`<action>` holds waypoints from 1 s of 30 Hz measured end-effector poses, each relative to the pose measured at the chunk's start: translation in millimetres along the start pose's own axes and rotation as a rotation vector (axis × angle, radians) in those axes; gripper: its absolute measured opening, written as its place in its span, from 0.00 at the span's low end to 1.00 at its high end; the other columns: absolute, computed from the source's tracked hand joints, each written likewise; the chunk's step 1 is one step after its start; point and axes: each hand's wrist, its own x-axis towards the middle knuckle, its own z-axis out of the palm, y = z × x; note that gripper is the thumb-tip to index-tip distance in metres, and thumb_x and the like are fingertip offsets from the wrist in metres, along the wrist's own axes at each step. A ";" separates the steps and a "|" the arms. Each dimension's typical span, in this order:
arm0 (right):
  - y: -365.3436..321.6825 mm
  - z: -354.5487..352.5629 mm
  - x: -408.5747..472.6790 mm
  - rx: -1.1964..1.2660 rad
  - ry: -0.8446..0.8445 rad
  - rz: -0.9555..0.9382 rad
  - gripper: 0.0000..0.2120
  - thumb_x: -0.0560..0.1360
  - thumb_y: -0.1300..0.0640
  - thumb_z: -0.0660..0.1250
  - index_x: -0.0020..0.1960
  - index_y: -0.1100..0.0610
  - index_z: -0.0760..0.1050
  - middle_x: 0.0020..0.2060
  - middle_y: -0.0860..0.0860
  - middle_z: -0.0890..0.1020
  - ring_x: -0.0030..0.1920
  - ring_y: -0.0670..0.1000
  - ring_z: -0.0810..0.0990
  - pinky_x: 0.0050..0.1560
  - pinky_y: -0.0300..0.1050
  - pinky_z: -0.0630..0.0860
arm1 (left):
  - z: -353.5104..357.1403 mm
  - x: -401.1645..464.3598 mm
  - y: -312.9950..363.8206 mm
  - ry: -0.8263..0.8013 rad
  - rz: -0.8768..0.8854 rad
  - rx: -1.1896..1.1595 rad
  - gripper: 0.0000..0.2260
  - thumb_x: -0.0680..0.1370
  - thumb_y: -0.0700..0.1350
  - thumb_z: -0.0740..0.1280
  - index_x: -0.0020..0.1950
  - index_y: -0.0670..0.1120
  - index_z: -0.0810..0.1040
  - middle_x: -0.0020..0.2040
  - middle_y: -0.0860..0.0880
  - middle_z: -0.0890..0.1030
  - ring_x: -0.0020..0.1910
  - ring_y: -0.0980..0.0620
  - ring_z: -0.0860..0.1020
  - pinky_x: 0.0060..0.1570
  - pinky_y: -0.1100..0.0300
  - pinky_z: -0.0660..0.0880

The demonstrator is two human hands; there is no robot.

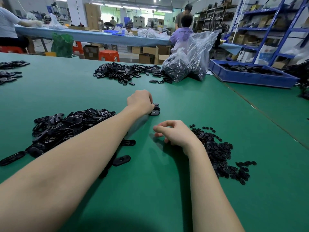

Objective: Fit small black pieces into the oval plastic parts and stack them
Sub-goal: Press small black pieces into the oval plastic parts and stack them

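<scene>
— At twelve o'clock from the right hand, a small stack of oval parts sits on the green table, and the left hand is on it, fingers curled over its near side. How far along would you say this is?

— Early, I'd judge. The stack is only a few parts high, while the heap of oval plastic parts at nine o'clock from the right hand is large, and the scatter of small black pieces at three to four o'clock is plentiful too.

— Is the left hand gripping a part?

— Its fingertips are curled around the stack's top, apparently setting a part down, but the fingers hide the contact.

— And the right hand?

— Loosely curled, thumb near forefinger, just beside the small pieces. Whether it pinches a piece I cannot tell; nothing shows between the fingers.

— Anything else unclear?

— The left forearm covers a few loose ovals at seven o'clock, and whether stacked parts carry inserts is too small to see.
</scene>
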 end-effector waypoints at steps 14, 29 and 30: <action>-2.9 2.9 -0.7 -0.049 0.001 -0.003 0.08 0.75 0.48 0.73 0.48 0.52 0.82 0.35 0.42 0.86 0.23 0.41 0.73 0.32 0.38 0.68 | -31.3 -63.5 -37.2 -0.006 0.036 -0.339 0.05 0.78 0.50 0.68 0.48 0.53 0.83 0.47 0.55 0.84 0.49 0.54 0.81 0.46 0.62 0.75; -24.5 26.4 -9.5 -0.349 -0.191 -0.228 0.09 0.71 0.52 0.79 0.50 0.45 0.85 0.39 0.42 0.82 0.36 0.40 0.77 0.45 0.37 0.74 | -49.7 -100.9 -64.9 -0.083 0.239 -0.313 0.10 0.78 0.43 0.63 0.47 0.57 0.80 0.44 0.59 0.84 0.36 0.65 0.77 0.48 0.60 0.75; -23.8 27.6 -9.0 -0.365 -0.193 -0.227 0.09 0.70 0.51 0.79 0.50 0.45 0.85 0.39 0.42 0.82 0.35 0.39 0.77 0.44 0.36 0.73 | -53.6 -102.5 -67.5 -0.129 0.279 -0.272 0.10 0.78 0.42 0.63 0.47 0.56 0.80 0.44 0.59 0.84 0.38 0.65 0.78 0.49 0.60 0.76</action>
